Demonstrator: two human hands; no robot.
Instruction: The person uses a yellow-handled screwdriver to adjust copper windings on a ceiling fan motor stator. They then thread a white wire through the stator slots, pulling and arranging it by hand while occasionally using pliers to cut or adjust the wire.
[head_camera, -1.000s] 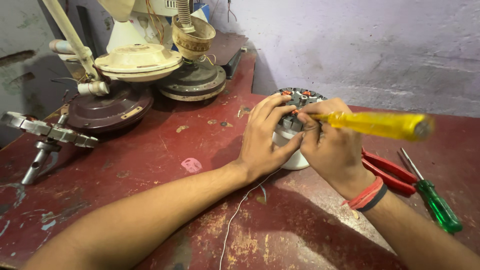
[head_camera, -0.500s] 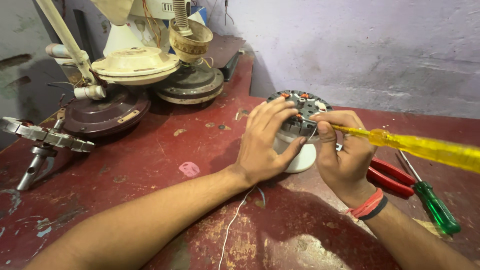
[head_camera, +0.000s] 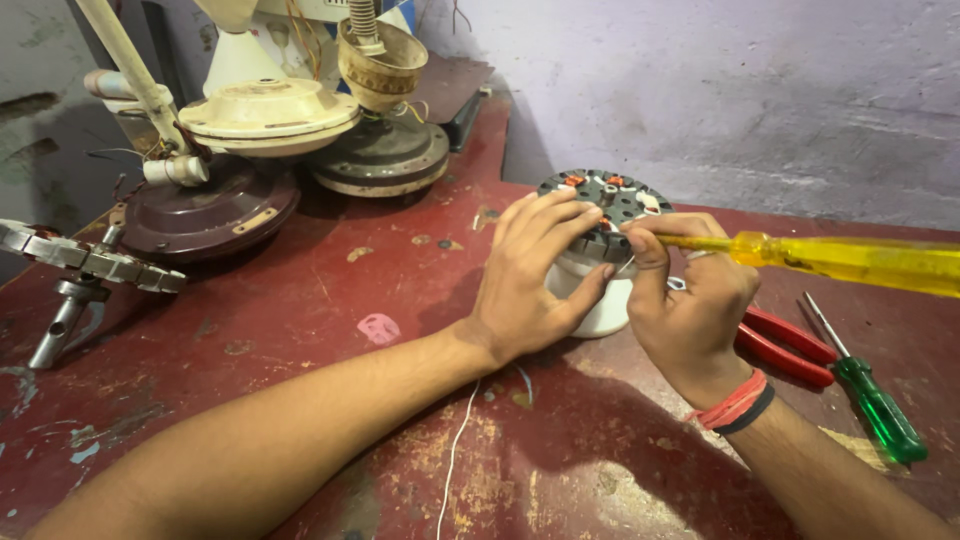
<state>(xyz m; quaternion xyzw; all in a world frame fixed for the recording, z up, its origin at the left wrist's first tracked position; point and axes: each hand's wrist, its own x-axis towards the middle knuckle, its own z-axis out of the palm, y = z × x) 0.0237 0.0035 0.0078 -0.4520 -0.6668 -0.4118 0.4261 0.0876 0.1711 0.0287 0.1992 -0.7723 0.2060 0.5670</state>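
A round fan motor stator (head_camera: 612, 198) with copper windings sits on a white cup-shaped base (head_camera: 598, 300) on the worn red table (head_camera: 320, 300). My left hand (head_camera: 530, 280) wraps around its left side, fingers over the top rim. My right hand (head_camera: 690, 300) grips a yellow-handled screwdriver (head_camera: 840, 258), lying nearly level, its tip against the stator's right edge. A red and black band circles my right wrist.
Red-handled pliers (head_camera: 785, 345) and a green-handled screwdriver (head_camera: 875, 400) lie to the right. Stacked ceiling fan motor housings (head_camera: 270, 120) and a brown cover (head_camera: 205, 210) crowd the back left. A metal bracket (head_camera: 80, 265) sits at far left. A thin white wire (head_camera: 455, 450) trails toward me.
The yellow screwdriver has swung from pointing up-right to nearly level, and my right hand has shifted slightly on the stator's edge. My left hand keeps its hold.
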